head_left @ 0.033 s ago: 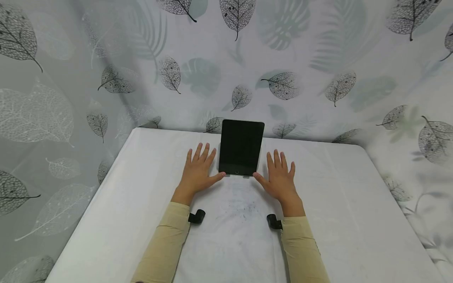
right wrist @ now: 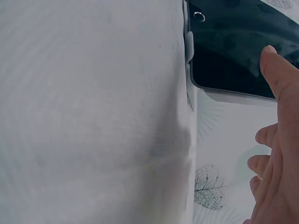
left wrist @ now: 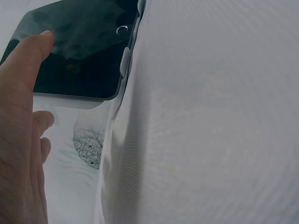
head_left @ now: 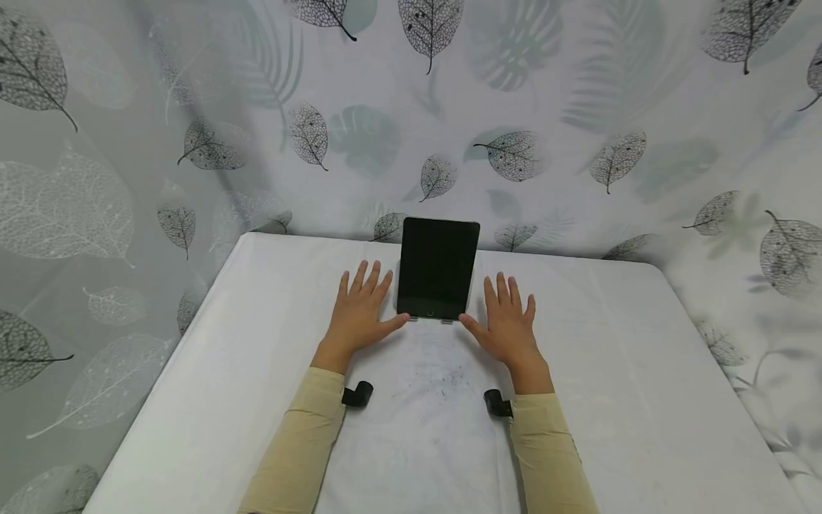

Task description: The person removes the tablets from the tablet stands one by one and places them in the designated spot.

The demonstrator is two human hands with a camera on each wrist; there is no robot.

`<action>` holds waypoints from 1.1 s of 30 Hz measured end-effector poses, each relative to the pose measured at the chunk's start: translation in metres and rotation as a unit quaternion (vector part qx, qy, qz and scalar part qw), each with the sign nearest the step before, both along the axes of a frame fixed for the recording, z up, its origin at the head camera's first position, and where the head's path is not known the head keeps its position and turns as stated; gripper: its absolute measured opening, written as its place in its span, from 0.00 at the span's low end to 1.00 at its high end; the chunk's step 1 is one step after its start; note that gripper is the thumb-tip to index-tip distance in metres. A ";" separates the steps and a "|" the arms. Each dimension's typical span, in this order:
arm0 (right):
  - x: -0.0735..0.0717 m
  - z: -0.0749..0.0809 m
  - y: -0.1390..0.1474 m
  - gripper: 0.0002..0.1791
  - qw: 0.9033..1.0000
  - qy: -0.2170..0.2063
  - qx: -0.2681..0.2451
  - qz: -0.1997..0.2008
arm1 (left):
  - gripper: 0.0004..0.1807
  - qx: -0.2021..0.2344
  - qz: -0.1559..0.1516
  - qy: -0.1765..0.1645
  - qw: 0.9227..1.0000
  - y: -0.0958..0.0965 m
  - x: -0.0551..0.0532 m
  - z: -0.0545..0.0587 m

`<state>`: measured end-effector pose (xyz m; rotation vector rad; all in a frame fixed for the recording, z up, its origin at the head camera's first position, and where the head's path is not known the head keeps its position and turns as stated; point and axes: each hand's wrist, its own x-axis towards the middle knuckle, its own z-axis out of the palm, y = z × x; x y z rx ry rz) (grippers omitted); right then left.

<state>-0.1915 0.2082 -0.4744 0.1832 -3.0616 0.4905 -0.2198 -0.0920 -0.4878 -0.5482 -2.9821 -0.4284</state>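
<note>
A black tablet (head_left: 438,268) with a dark screen leans back on a stand (head_left: 447,321), whose small lips hold its lower edge. To its left, my left hand (head_left: 358,314) is spread flat with the palm down, its thumb tip overlapping the tablet's lower left corner in the head view. My right hand (head_left: 509,323) mirrors it on the other side, thumb tip at the lower right corner. Both wrist views show a thumb in front of the screen, with the round home button (left wrist: 122,30) near the bottom edge. Neither hand grips anything.
A white cloth (head_left: 424,442) covers the table, with faint dark specks in front of the tablet. Leaf-patterned curtain (head_left: 437,107) hangs behind and at both sides. A black wrist camera (head_left: 357,394) sticks out from the left sleeve, and another (head_left: 497,403) from the right.
</note>
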 end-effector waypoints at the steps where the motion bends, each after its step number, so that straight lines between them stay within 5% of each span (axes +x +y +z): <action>1: 0.000 -0.001 0.000 0.55 1.000 0.000 0.000 0.000 | 0.54 0.001 0.001 0.001 1.000 0.000 0.000 0.000; 7: -0.002 -0.004 0.000 0.54 0.998 0.043 -0.048 -0.008 | 0.51 0.094 -0.001 0.013 0.996 0.002 0.000 -0.001; 10: -0.002 -0.008 -0.002 0.47 0.986 0.098 -0.129 -0.027 | 0.48 0.205 -0.014 0.020 0.978 0.008 0.002 -0.003; 13: -0.002 -0.011 -0.009 0.38 0.958 0.135 -0.251 -0.045 | 0.43 0.313 -0.033 0.020 0.949 0.016 0.004 -0.007; 16: -0.004 -0.014 -0.018 0.30 0.917 0.138 -0.368 -0.065 | 0.37 0.381 -0.041 0.025 0.923 0.023 0.004 -0.012; 19: -0.006 -0.016 -0.026 0.25 0.883 0.122 -0.446 -0.082 | 0.33 0.412 -0.038 0.040 0.910 0.030 0.003 -0.016; 21: -0.007 -0.018 -0.029 0.22 0.869 0.114 -0.473 -0.086 | 0.32 0.426 -0.033 0.050 0.903 0.034 0.002 -0.017; 27: -0.003 -0.016 -0.037 0.18 0.854 0.101 -0.505 -0.075 | 0.32 0.465 -0.028 0.042 0.884 0.044 0.003 -0.021; 33: 0.009 -0.005 -0.051 0.19 0.849 0.114 -0.510 -0.081 | 0.33 0.474 0.004 0.061 0.878 0.050 0.005 -0.031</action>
